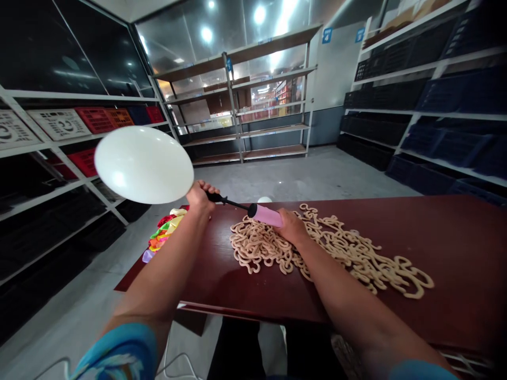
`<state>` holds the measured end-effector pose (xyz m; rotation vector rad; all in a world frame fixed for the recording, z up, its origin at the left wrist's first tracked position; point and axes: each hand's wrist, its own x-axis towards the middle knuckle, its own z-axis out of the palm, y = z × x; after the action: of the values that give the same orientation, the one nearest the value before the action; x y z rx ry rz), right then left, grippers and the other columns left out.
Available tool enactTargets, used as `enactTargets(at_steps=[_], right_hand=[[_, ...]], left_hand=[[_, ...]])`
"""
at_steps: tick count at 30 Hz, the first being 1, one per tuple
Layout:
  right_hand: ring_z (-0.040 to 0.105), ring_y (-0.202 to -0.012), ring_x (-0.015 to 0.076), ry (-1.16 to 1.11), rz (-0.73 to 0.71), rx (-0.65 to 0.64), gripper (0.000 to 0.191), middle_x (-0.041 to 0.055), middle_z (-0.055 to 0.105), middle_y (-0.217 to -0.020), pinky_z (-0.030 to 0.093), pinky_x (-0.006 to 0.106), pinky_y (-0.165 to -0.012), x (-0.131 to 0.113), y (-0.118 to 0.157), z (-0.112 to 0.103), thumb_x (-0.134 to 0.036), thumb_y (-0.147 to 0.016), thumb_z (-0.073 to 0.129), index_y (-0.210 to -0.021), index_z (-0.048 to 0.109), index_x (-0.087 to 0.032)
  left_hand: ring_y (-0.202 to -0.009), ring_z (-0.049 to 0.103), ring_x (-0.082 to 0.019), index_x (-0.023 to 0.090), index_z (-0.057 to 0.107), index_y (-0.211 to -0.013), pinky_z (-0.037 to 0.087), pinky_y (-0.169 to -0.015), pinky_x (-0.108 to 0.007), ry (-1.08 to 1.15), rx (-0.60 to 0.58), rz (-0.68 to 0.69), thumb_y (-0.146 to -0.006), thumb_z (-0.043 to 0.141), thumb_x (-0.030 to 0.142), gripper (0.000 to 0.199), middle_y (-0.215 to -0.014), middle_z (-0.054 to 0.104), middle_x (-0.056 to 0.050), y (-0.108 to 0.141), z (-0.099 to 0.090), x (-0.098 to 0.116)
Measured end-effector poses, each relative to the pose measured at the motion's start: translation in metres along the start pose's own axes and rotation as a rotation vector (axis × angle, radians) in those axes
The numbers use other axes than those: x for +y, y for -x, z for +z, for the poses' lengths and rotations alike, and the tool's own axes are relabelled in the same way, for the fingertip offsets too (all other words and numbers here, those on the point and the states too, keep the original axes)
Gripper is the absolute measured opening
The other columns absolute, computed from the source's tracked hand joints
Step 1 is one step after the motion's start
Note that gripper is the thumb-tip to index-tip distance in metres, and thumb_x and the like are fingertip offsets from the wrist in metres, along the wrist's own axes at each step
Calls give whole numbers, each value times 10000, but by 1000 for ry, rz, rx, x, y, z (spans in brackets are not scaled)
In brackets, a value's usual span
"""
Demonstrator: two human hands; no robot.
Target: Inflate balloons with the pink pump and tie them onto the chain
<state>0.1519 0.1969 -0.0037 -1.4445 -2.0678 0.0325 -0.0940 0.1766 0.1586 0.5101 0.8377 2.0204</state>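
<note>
A large inflated white balloon [144, 164] sticks out to the left of my left hand [203, 195]. That hand is closed round the black end of a hand balloon pump [268, 215], right where the balloon's neck meets it; the neck itself is hidden by my fingers. From there a thin black rod runs to the pump's pink barrel. My right hand [292, 227] is wrapped round the barrel's far end, above a heap of beige, curled, rope-like pieces [261, 245]. Deflated coloured balloons [164, 232] lie beyond my left forearm.
The dark red table [455, 237] spans the space before me. A small white rounded thing [264, 200] shows at its far edge. Shelves with crates [93, 120] stand left, dark bins [451, 137] right, and a metal rack [273, 126] at the back. A white cable [178, 359] lies on the floor.
</note>
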Motion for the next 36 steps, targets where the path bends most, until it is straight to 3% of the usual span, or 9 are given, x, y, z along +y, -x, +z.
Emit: enactTargets(at_steps=[4, 7, 17, 21, 25, 33, 36], right_hand=[[555, -784, 197, -32, -1, -3, 330, 58, 612, -856, 341, 281, -625, -5, 0, -5, -294, -652, 644, -948, 539, -192], [559, -766, 198, -11, 21, -15, 332, 60, 614, -837, 339, 279, -614, -7, 0, -7, -307, -634, 671, -909, 530, -185], [556, -857, 210, 53, -8, -28, 390, 78, 611, -942, 361, 287, -668, 0, 2, 3, -321, -672, 660, -1009, 517, -188], [556, -869, 207, 75, -15, -52, 364, 75, 613, -940, 363, 284, -679, -2, 3, 0, -319, -681, 658, -993, 524, -189], [553, -905, 201, 56, -43, -50, 390, 66, 616, -978, 368, 280, -714, -3, 2, 0, -330, -698, 649, -1043, 522, -202], [547, -858, 200, 14, -33, -29, 365, 58, 612, -935, 356, 284, -680, -2, 0, 0, -280, -678, 623, -1026, 541, -205], [545, -843, 202, 24, -37, -19, 357, 64, 609, -905, 351, 285, -670, -4, 0, 2, -290, -683, 625, -1013, 533, -188]], left_hand=[[-367, 261, -67, 191, 305, -619, 289, -411, -230, -12, -14, 43, -660, 395, 68, 157, -487, 223, 67, -12, -3, 29], [-364, 245, -64, 190, 308, -620, 273, -402, -223, 7, 9, 62, -668, 391, 72, 152, -487, 205, 69, -14, -1, 25], [-363, 290, -61, 194, 313, -630, 291, -429, -219, 57, -11, -95, -711, 414, 119, 150, -492, 240, 74, 18, 5, -78], [-373, 323, -69, 197, 321, -638, 315, -443, -227, 74, 3, -117, -705, 421, 127, 140, -494, 266, 71, 23, 0, -92], [-364, 307, -71, 197, 299, -625, 308, -433, -227, 65, 25, -130, -676, 415, 97, 162, -483, 246, 71, 16, -8, -71], [-358, 262, -67, 191, 303, -625, 298, -417, -226, 24, 66, -19, -650, 393, 62, 160, -481, 219, 73, -15, -20, 16], [-361, 250, -62, 189, 308, -622, 288, -415, -224, 10, 47, 22, -658, 392, 64, 155, -485, 215, 74, -23, -19, 28]])
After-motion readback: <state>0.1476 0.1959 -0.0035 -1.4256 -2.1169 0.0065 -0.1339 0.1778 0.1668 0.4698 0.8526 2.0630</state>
